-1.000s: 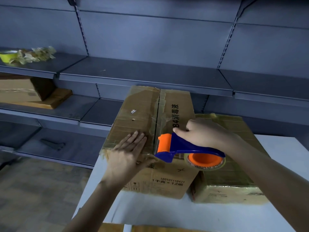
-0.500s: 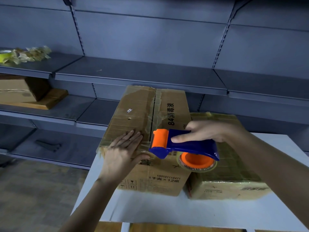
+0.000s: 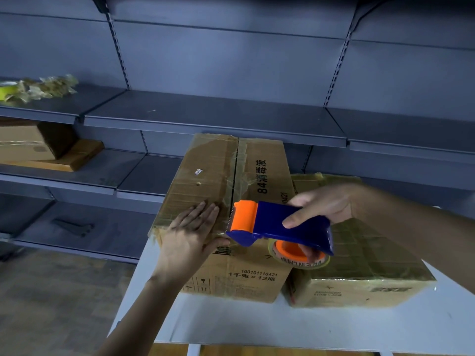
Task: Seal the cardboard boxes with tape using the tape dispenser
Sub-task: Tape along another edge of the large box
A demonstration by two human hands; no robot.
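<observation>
A tall cardboard box with printed characters stands on a white table. Its top flaps meet at a dark centre seam with clear tape along it. My left hand lies flat on the left flap near the front edge, thumb over the corner. My right hand grips a blue tape dispenser with an orange roller; its toothed end sits at the seam's near end. The tape roll hangs below it. A lower, tape-covered box stands against the tall box's right side.
Grey metal shelving runs behind the table. On the left shelves are crumpled tape scraps, another cardboard box on a wooden board, and a dark bracket lower down. Tiled floor shows at bottom left.
My right hand has tilted the dispenser so its orange head sits slightly higher at the seam's near end. The left hand stays flat on the flap. The view has shifted a little.
</observation>
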